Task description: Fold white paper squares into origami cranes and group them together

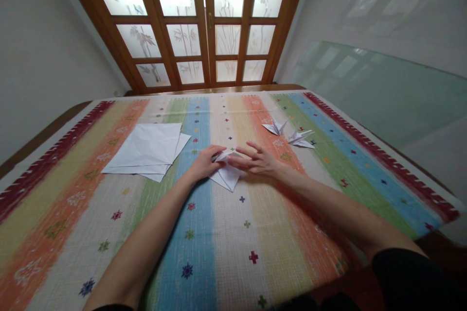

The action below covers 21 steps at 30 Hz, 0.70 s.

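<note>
A partly folded sheet of white paper [226,176] lies at the middle of the table, one pointed corner toward me. My left hand [206,161] pinches its left side, with the thumb and fingers closed on the edge. From the right, my right hand [258,159] reaches over the raised upper flap; its fingers are stretched and spread, some of them touching or close to the paper. The fingers hide part of the folds. To the left is a stack of white paper sheets [148,148]. Two folded paper cranes, one farther back [277,127] and one nearer [301,138], rest at the right.
A striped tablecloth [189,252] in several colours covers the table. Beyond its far edge stand wooden doors [207,34] with frosted panes. A pale wall [40,34] rises on the left, and a glossy wall panel [365,87] runs along the right.
</note>
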Each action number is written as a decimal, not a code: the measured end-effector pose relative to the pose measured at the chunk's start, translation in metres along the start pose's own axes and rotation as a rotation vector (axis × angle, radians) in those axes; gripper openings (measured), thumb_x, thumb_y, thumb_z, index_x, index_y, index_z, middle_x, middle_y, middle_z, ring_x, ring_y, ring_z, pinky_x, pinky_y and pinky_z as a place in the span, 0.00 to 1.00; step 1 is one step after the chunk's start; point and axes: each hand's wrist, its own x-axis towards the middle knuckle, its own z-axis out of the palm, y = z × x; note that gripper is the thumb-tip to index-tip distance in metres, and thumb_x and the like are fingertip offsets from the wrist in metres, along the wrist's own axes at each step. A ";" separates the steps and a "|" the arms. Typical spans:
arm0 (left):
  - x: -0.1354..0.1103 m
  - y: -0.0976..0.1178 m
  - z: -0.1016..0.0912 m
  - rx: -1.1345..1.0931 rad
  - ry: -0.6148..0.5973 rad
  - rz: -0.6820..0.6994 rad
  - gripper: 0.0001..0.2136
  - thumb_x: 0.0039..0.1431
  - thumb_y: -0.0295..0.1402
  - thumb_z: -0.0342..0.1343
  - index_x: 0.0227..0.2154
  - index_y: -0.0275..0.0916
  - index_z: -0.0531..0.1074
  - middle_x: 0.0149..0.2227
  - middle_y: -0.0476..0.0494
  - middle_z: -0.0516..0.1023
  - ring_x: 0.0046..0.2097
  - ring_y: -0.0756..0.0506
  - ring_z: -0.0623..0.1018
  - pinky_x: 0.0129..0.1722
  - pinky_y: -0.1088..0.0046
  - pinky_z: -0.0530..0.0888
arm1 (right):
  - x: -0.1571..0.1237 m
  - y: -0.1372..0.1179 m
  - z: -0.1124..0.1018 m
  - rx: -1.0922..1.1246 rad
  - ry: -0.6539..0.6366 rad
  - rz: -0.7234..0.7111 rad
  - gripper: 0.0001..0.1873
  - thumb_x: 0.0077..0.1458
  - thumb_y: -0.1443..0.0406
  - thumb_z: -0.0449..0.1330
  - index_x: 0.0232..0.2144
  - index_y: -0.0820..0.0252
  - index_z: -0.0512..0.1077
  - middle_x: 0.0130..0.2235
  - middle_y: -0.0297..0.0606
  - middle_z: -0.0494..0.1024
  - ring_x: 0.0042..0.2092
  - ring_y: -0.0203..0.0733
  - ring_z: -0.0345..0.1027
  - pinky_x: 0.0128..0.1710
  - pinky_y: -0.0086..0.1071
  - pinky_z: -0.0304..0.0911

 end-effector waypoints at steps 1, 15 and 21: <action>0.003 0.001 0.003 -0.008 -0.005 0.010 0.19 0.52 0.26 0.56 0.49 0.42 0.70 0.48 0.45 0.77 0.49 0.48 0.77 0.51 0.70 0.72 | 0.002 -0.002 0.001 -0.017 0.010 -0.040 0.26 0.60 0.72 0.53 0.57 0.43 0.66 0.55 0.25 0.74 0.60 0.37 0.61 0.65 0.41 0.50; -0.049 0.026 -0.008 0.468 -0.177 0.327 0.16 0.65 0.39 0.48 0.50 0.39 0.71 0.56 0.38 0.73 0.62 0.40 0.67 0.60 0.58 0.60 | 0.012 -0.043 0.014 -0.264 0.011 0.066 0.17 0.55 0.74 0.53 0.43 0.58 0.76 0.56 0.43 0.73 0.66 0.51 0.51 0.67 0.59 0.35; -0.052 0.021 -0.004 0.449 -0.376 0.222 0.24 0.67 0.43 0.44 0.62 0.38 0.59 0.65 0.35 0.61 0.67 0.41 0.59 0.64 0.56 0.52 | 0.017 -0.035 0.007 -0.236 -0.046 0.067 0.11 0.56 0.73 0.55 0.36 0.60 0.77 0.44 0.45 0.79 0.62 0.53 0.58 0.65 0.61 0.45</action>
